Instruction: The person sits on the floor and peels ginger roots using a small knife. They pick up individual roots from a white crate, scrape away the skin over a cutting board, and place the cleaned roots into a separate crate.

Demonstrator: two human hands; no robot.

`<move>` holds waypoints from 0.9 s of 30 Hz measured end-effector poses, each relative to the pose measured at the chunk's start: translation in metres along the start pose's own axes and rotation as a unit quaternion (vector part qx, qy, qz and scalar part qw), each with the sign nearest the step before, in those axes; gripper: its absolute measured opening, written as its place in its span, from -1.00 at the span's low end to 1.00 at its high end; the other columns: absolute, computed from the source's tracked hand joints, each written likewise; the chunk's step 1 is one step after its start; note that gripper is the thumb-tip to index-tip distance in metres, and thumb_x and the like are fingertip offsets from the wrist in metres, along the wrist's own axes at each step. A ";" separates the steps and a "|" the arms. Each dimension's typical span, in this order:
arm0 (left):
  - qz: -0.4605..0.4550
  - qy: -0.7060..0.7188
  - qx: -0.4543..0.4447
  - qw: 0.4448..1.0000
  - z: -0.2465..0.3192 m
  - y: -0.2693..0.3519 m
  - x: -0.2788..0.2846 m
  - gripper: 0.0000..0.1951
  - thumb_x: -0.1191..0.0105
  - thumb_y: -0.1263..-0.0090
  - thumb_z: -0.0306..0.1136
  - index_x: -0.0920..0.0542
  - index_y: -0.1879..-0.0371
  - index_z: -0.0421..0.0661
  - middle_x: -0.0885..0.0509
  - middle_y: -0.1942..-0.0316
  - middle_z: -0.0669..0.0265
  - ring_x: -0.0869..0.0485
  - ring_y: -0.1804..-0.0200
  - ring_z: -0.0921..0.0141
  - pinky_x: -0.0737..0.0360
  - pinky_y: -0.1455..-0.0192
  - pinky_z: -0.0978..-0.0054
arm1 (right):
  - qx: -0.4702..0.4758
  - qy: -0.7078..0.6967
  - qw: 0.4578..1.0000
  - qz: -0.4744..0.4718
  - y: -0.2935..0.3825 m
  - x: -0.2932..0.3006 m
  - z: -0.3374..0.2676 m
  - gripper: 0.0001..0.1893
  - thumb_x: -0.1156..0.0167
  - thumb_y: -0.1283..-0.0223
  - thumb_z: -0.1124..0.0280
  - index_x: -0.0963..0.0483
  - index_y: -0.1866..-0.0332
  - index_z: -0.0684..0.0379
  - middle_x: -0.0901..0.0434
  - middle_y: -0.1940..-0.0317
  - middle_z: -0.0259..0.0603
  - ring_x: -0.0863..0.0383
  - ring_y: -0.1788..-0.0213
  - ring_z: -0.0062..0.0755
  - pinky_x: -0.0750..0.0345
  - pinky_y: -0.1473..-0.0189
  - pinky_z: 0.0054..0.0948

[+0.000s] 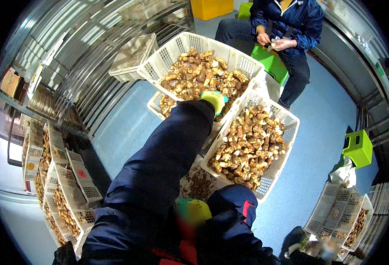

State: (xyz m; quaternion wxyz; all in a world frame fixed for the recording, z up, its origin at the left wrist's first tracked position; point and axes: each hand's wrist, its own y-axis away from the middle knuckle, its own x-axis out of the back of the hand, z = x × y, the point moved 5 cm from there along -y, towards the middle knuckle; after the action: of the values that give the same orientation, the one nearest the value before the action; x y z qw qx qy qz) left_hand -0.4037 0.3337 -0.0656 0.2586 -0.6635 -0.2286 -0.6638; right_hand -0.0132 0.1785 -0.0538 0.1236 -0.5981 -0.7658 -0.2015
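Note:
My left hand, in a yellow glove with teal fingertips, reaches over the near edge of a white plastic crate. It is at the brown and cream thick-stemmed mushrooms in there; the sleeve and glove hide what its fingers do. Close to my lap is my right hand, in a similar glove, partly blurred, with its fingers and anything in them not clear. To the right, a second white crate holds many mushrooms, several with pale, whitish stem ends. Dark crumbs lie on the surface between my knees.
Across from me a seated person holds a small item in both hands, beside a green stool. Metal racks line the left. More mushroom crates stand lower left and lower right. Another green stool is at right.

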 end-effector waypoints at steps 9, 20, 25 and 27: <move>0.021 0.210 -0.026 0.977 -0.027 0.011 0.050 -0.66 -0.17 -0.31 -0.18 -0.65 0.06 -0.15 -0.73 0.30 0.03 -0.70 0.27 0.15 -0.62 0.21 0.25 | -0.004 -0.022 1.000 0.012 -0.003 0.020 0.005 -0.85 -0.20 -0.31 0.37 -0.56 0.13 0.20 -0.67 0.30 -0.08 -0.67 0.26 -0.17 -0.58 0.15 -0.28; 0.006 0.602 0.062 0.796 0.029 0.301 0.173 -0.55 -0.21 -0.35 -0.42 -0.52 -0.23 -0.17 -0.67 -0.08 0.32 -0.61 -0.02 0.51 -0.60 -0.08 0.45 | -0.034 -0.300 0.939 0.168 0.007 0.064 0.001 -0.87 -0.16 -0.38 0.46 -0.54 0.06 0.22 -0.68 0.21 -0.18 -0.65 0.16 -0.40 -0.58 0.07 -0.40; 0.012 0.569 0.095 0.817 0.055 0.402 0.141 -0.59 -0.31 -0.29 -0.37 -0.59 -0.11 -0.20 -0.72 0.01 0.27 -0.65 -0.03 0.45 -0.59 -0.13 0.39 | 0.039 -0.481 0.851 0.208 0.015 0.065 -0.017 -0.84 -0.02 -0.41 0.63 -0.49 0.02 0.25 -0.63 0.01 -0.17 -0.59 0.02 -0.45 -0.54 -0.07 -0.44; 0.023 0.621 0.128 0.773 0.062 0.433 0.117 -0.59 -0.30 -0.31 -0.38 -0.59 -0.12 -0.21 -0.72 0.02 0.26 -0.65 -0.02 0.44 -0.59 -0.14 0.39 | 0.011 -0.440 0.886 0.148 0.017 0.049 -0.015 -0.83 -0.01 -0.39 0.64 -0.50 0.03 0.24 -0.63 0.05 -0.22 -0.56 0.12 -0.54 -0.52 0.00 -0.51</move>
State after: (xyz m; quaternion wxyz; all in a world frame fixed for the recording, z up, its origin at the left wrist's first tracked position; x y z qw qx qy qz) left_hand -0.0748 0.0387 0.0346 0.4423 -0.0732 -0.0858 -0.8897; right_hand -0.0097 0.2171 -0.0165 -0.1910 -0.7304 -0.6462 0.1111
